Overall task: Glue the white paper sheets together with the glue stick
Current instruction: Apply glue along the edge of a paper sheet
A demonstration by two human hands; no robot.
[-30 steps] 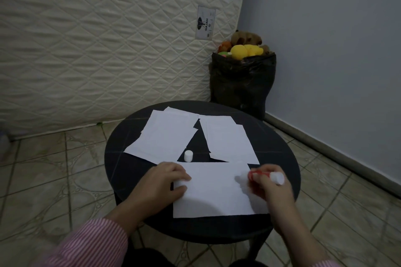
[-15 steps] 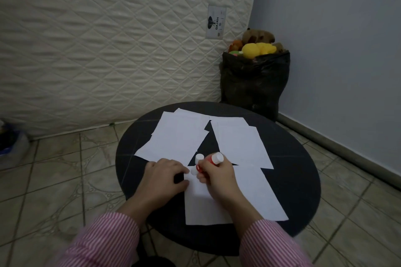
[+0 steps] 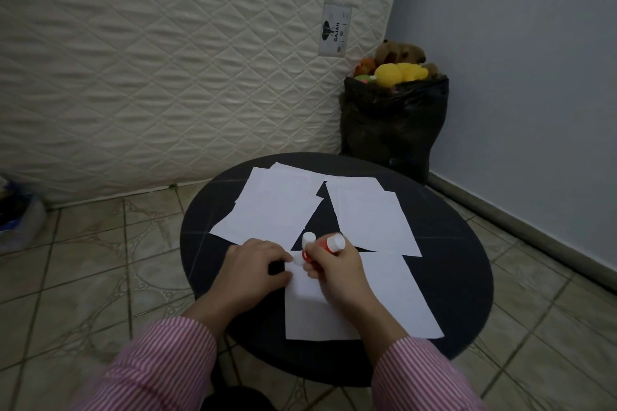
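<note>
Right hand [image 3: 335,272]: the grip is closing round the red glue stick [image 3: 320,247], fingers curled about the barrel. The stick is lying tilted, its white end [image 3: 335,241] pointing far and right, its glue tip [image 3: 298,259] pointing down and left onto the far left corner of the near paper sheet [image 3: 384,297]. Left hand [image 3: 253,269]: fingers are bending loosely, knuckles up, their tips pressing on the left edge of that sheet just beside the glue tip; nothing is being held in this grip. Both forearms, in pink striped sleeves [image 3: 160,367], are reaching in from the near edge, the hands meeting near the centre of the bench [image 3: 460,277].

The white cap [image 3: 308,238] is standing upright on the bare bench just beyond the hands, close against the stick. Two further groups of white sheets are lying on the far half: an overlapping stack at far left [image 3: 270,207] and another at far right [image 3: 370,213], with a dark wedge of bench between them. The right hand is covering part of the near sheet.

Beyond the bench, a quilted mattress [image 3: 167,60] is leaning upright against the wall, and a black bag [image 3: 394,123] topped with soft toys [image 3: 397,72] is standing in the corner on the tiled floor [image 3: 83,260].
</note>
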